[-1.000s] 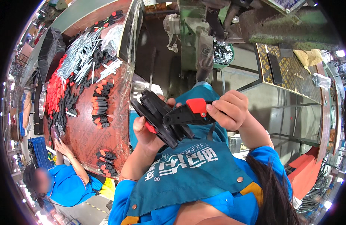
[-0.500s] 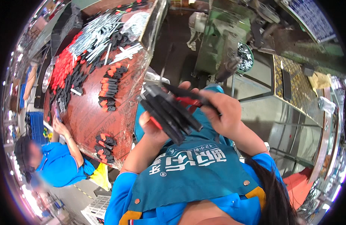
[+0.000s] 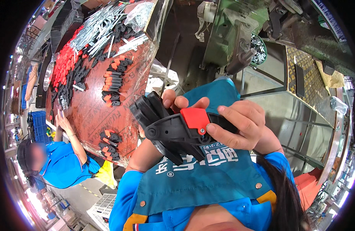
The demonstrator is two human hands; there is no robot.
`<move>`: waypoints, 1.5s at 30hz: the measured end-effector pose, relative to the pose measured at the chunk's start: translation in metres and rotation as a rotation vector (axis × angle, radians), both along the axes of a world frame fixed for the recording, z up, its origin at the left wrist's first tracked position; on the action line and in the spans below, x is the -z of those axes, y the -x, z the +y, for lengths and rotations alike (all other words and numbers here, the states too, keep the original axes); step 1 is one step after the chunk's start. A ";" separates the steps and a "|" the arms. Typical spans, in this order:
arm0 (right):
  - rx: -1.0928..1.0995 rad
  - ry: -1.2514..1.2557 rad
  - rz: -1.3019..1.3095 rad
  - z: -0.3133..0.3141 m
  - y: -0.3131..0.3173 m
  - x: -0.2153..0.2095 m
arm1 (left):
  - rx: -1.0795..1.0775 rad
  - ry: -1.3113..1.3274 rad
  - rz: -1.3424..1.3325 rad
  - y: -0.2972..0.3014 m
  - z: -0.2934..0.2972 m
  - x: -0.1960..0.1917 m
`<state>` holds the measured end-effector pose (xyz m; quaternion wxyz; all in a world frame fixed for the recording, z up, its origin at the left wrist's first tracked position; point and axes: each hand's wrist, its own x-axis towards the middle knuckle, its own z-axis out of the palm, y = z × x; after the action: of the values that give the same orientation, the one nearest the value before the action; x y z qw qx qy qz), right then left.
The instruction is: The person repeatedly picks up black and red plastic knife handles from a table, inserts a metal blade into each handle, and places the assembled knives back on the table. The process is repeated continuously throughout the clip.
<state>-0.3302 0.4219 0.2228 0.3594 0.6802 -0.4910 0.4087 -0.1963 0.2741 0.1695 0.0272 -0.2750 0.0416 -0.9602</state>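
Note:
In front of my apron is a stack of black plastic clamp bodies (image 3: 148, 109), gripped by my left hand (image 3: 173, 100) with its fingertips showing at the far side. Most of that palm is hidden behind the stack. On top lies a black clamp body with a red lever (image 3: 195, 118) turned up toward me, a small screw at the lever's corner. My right hand (image 3: 243, 125) pinches this piece at its right end, the thumb beside the screw and the fingers along the upper edge.
On the left, a reddish table (image 3: 125, 102) bears a row of black-and-orange clamp parts (image 3: 112, 82), red pieces (image 3: 64, 69) and metal bars (image 3: 96, 32). A co-worker in blue (image 3: 68, 163) reaches over it. Ahead stands a green machine (image 3: 233, 42) beside a bowl of metal parts (image 3: 259, 50).
The stack has come nearer and turned, so the top piece's red lever now faces up. My right hand has shifted right and toward me along that piece. The co-worker's hands stay at the table.

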 end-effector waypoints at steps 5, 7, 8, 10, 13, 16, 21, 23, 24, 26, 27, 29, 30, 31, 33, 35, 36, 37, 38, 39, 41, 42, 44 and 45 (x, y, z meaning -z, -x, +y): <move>-0.015 -0.006 0.009 0.000 0.001 0.000 | 0.003 -0.020 -0.017 -0.001 0.002 -0.003; -0.018 0.002 0.013 0.000 0.001 0.000 | 0.006 -0.012 -0.029 -0.002 0.001 -0.004; -0.019 0.005 0.012 -0.001 0.001 0.001 | 0.008 -0.004 -0.038 -0.003 0.000 -0.004; -0.026 0.002 0.015 -0.001 0.001 0.001 | 0.004 0.003 -0.046 -0.005 -0.001 -0.004; -0.040 -0.005 0.023 0.000 0.002 0.000 | -0.007 0.003 -0.032 -0.004 0.000 -0.002; -0.047 -0.004 0.025 0.000 0.002 0.000 | -0.002 -0.007 -0.004 -0.002 0.002 -0.002; -0.047 -0.011 0.018 0.000 0.002 0.000 | -0.028 0.018 -0.008 -0.004 0.002 0.000; -0.047 -0.004 0.012 -0.001 0.001 -0.001 | -0.015 -0.019 0.010 -0.003 0.003 0.005; -0.050 0.000 0.009 -0.002 0.001 -0.001 | -0.012 -0.031 -0.004 -0.003 0.003 0.007; -0.061 -0.086 -0.044 0.002 0.002 0.000 | -0.017 -0.039 -0.061 -0.006 0.003 0.011; -0.067 -0.127 -0.073 0.002 0.002 0.002 | -0.068 0.049 -0.160 -0.009 0.003 0.005; -0.006 -0.341 -0.360 -0.002 -0.001 0.001 | -0.187 0.245 -0.314 -0.008 0.005 -0.006; -0.025 -0.368 -0.462 -0.003 -0.004 0.006 | -0.268 0.353 -0.376 -0.006 0.007 -0.012; -0.043 -0.396 -0.564 -0.004 -0.006 0.015 | -0.346 0.394 -0.344 0.003 0.008 -0.012; -0.062 -0.519 -0.687 -0.005 -0.005 0.026 | -0.359 0.357 -0.524 -0.003 0.006 -0.007; -0.060 -0.614 -0.796 -0.004 0.003 0.028 | -0.321 0.240 -0.505 -0.005 -0.001 0.011; -0.052 -0.648 -0.838 -0.006 0.011 0.024 | -0.366 0.184 -0.566 -0.003 0.000 0.008; -0.045 -0.683 -0.878 -0.008 0.016 0.020 | -0.360 0.028 -0.516 -0.001 -0.002 0.017; 0.093 -0.562 -0.816 -0.011 0.010 0.018 | -0.416 0.092 -0.621 0.001 -0.001 0.018; 0.140 -0.553 -0.651 -0.017 0.003 0.016 | -0.483 0.161 -0.731 0.002 -0.001 0.016; 0.218 -0.514 -0.319 -0.024 -0.012 0.010 | -0.400 0.195 -0.872 -0.001 0.004 0.009; 0.185 -0.637 -0.298 -0.028 -0.024 0.006 | -0.491 0.239 -0.935 -0.003 0.007 0.007; 0.276 -0.664 -0.275 -0.041 -0.037 0.010 | -0.440 0.253 -1.040 -0.003 0.006 0.019; 0.340 -0.653 -0.261 -0.046 -0.036 0.018 | -0.453 0.118 -1.015 0.005 0.009 0.025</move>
<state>-0.2943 0.3755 0.2049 0.1213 0.6100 -0.7426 0.2485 -0.2011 0.2831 0.1441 0.2338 0.2186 -0.0907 -0.9430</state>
